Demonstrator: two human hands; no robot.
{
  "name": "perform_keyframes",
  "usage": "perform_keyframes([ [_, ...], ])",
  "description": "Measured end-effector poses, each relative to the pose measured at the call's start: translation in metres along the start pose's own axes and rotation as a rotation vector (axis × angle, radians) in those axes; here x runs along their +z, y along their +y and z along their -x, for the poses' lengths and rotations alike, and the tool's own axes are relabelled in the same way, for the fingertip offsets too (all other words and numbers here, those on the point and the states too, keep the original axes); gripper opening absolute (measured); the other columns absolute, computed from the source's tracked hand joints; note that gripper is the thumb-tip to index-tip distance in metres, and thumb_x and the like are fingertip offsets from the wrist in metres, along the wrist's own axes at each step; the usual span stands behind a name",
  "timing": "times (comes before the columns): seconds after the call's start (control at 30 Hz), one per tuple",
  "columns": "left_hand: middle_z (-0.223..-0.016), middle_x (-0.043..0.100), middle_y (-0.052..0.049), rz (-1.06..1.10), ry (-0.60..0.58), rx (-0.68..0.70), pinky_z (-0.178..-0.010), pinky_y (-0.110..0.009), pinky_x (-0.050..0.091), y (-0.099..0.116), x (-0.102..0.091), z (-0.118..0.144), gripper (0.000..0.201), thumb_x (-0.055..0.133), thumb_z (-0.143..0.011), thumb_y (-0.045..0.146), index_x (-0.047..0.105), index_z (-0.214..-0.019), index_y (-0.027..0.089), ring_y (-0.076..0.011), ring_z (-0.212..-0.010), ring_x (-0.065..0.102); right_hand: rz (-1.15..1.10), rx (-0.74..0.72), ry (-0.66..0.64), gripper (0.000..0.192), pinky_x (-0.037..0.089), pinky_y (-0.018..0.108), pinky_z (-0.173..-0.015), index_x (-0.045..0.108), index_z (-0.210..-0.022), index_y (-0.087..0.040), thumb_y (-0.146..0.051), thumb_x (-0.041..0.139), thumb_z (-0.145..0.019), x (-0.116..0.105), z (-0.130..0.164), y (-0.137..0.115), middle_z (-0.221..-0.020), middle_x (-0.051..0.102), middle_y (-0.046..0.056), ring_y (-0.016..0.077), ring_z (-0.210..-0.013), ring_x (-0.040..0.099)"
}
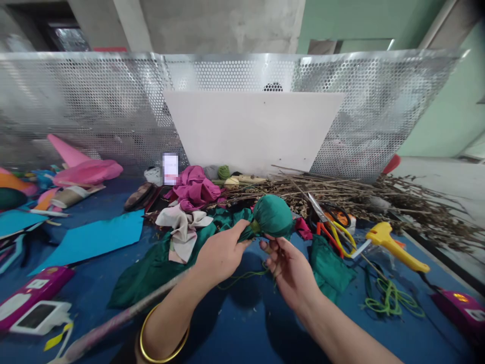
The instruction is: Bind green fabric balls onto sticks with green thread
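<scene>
Nearest to us, our left forearm carries a gold bangle (161, 338) and a thin pale stick (113, 321) lies slanting under it on the blue table (235, 323). Our left hand (220, 253) is curled closed, thumb and fingers pinching the gathered neck of a green fabric ball (273, 216), which is held just above the table at the middle of the view. Our right hand (290, 268) sits just beside it, fingers partly bent and touching the underside of the ball's neck; a length of green thread (242, 276) runs between the two hands, though we cannot tell whether the right fingers grip it. At the lower left lie a pink and white device (32, 298) and a sheet of teal paper (94, 240). To the right, a loose coil of green cord (390, 298) lies on the table, with a yellow glue gun (394, 245) and orange-handled scissors (333, 222) beyond it. Behind the hands, dark green cloth (159, 265) spreads out, with a cream cloth (184, 227) on it and a magenta cloth (195, 187) further back. A heap of dry twigs (379, 202) stretches along the right. At the back stands a perforated metal screen (94, 111) with a white board (252, 129) leaning on it
</scene>
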State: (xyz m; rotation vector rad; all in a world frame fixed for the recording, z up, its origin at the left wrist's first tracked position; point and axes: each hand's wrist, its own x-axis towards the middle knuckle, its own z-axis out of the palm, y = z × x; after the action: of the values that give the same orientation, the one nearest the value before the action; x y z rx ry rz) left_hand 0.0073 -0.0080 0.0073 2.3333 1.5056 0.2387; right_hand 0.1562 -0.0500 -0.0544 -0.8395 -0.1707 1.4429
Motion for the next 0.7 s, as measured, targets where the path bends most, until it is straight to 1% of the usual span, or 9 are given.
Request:
perform_keyframes([
  [0.1, -0.105, 0.071, -0.007, -0.037, 0.007, 0.015, -0.075, -0.034, 0.049, 0.000, 0.003, 0.000, 0.038, 0.041, -0.092, 0.033, 0.044, -0.129, 0.026, -0.0279, -0.096, 0.067, -0.074, 0.066, 0.054, 0.013, 0.051, 0.016, -0.051, 0.062, -0.068, -0.017, -0.022, 0.073, -0.068, -0.005, -0.005, -0.002, -0.062, 0.056, -0.003, 0.0157, -0.080, 0.069],
  [0.23, -0.107, 0.071, -0.009, -0.079, 0.043, 0.012, -0.075, -0.036, 0.049, -0.002, 0.003, -0.001, 0.038, 0.040, -0.093, 0.034, 0.044, -0.130, 0.025, -0.0296, -0.097, 0.067, 0.040, 0.025, 0.087, 0.012, 0.051, 0.016, -0.054, 0.060, -0.070, -0.019, -0.027, 0.067, -0.075, -0.013, -0.015, -0.005, -0.063, 0.058, -0.002, 0.0125, -0.076, 0.067],
  [0.3, -0.111, 0.070, -0.009, -0.080, 0.057, 0.007, -0.078, -0.036, 0.048, -0.003, 0.002, -0.001, 0.039, 0.041, -0.093, 0.033, 0.043, -0.131, 0.025, -0.0297, -0.100, 0.066, 0.116, 0.007, 0.091, 0.012, 0.049, 0.016, -0.050, 0.061, -0.073, -0.019, -0.029, 0.068, -0.074, -0.015, -0.020, -0.008, -0.061, 0.055, -0.003, 0.0114, -0.069, 0.065],
  [0.37, -0.113, 0.069, -0.009, -0.082, 0.064, 0.007, -0.078, -0.037, 0.048, -0.004, 0.001, -0.002, 0.040, 0.041, -0.093, 0.034, 0.043, -0.132, 0.024, -0.0297, -0.101, 0.066, 0.212, 0.002, 0.071, 0.015, 0.041, 0.015, -0.040, 0.063, -0.075, -0.018, -0.031, 0.069, -0.071, -0.016, -0.023, -0.011, -0.058, 0.051, -0.005, 0.0088, -0.054, 0.057],
  [0.47, -0.111, 0.069, -0.008, -0.096, 0.071, 0.011, -0.076, -0.036, 0.049, -0.005, 0.002, -0.002, 0.039, 0.041, -0.093, 0.034, 0.042, -0.132, 0.025, -0.0294, -0.098, 0.066, 0.417, -0.023, -0.014, 0.025, 0.021, 0.015, -0.032, 0.068, -0.080, -0.015, -0.036, 0.071, -0.068, -0.013, -0.023, -0.014, -0.055, 0.046, -0.007, 0.0051, -0.039, 0.037],
  [0.5, -0.110, 0.070, -0.008, -0.106, 0.079, 0.017, -0.075, -0.035, 0.048, -0.005, 0.003, -0.003, 0.039, 0.041, -0.093, 0.033, 0.042, -0.131, 0.025, -0.0291, -0.097, 0.067, 0.495, -0.035, -0.052, 0.026, 0.017, 0.017, -0.032, 0.069, -0.080, -0.014, -0.037, 0.071, -0.068, -0.011, -0.022, -0.015, -0.053, 0.043, -0.007, 0.0051, -0.038, 0.032],
  [0.57, -0.106, 0.070, -0.007, -0.137, 0.099, 0.034, -0.072, -0.033, 0.048, -0.007, 0.005, -0.004, 0.037, 0.040, -0.094, 0.032, 0.043, -0.130, 0.024, -0.0282, -0.093, 0.067, 0.626, -0.059, -0.116, 0.022, 0.017, 0.019, -0.035, 0.070, -0.074, -0.014, -0.035, 0.074, -0.066, -0.008, -0.018, -0.016, -0.047, 0.039, -0.008, 0.0061, -0.039, 0.028],
  [0.63, -0.103, 0.071, -0.008, -0.180, 0.121, 0.049, -0.070, -0.032, 0.048, -0.008, 0.006, -0.005, 0.036, 0.039, -0.094, 0.029, 0.042, -0.129, 0.023, -0.0271, -0.090, 0.068, 0.793, -0.183, -0.174, 0.015, 0.025, 0.021, -0.041, 0.069, -0.064, -0.015, -0.029, 0.075, -0.067, -0.005, -0.012, -0.021, -0.051, 0.045, -0.004, 0.0085, -0.046, 0.036],
  [0.7, -0.104, 0.070, -0.009, -0.228, 0.132, 0.053, -0.070, -0.032, 0.048, -0.010, 0.008, -0.006, 0.036, 0.037, -0.094, 0.025, 0.042, -0.129, 0.021, -0.0266, -0.089, 0.068, 1.105, -0.472, -0.233, 0.015, 0.032, 0.022, -0.051, 0.067, -0.064, -0.017, -0.027, 0.068, -0.075, -0.004, -0.005, -0.028, -0.064, 0.051, 0.000, 0.0115, -0.057, 0.044],
])
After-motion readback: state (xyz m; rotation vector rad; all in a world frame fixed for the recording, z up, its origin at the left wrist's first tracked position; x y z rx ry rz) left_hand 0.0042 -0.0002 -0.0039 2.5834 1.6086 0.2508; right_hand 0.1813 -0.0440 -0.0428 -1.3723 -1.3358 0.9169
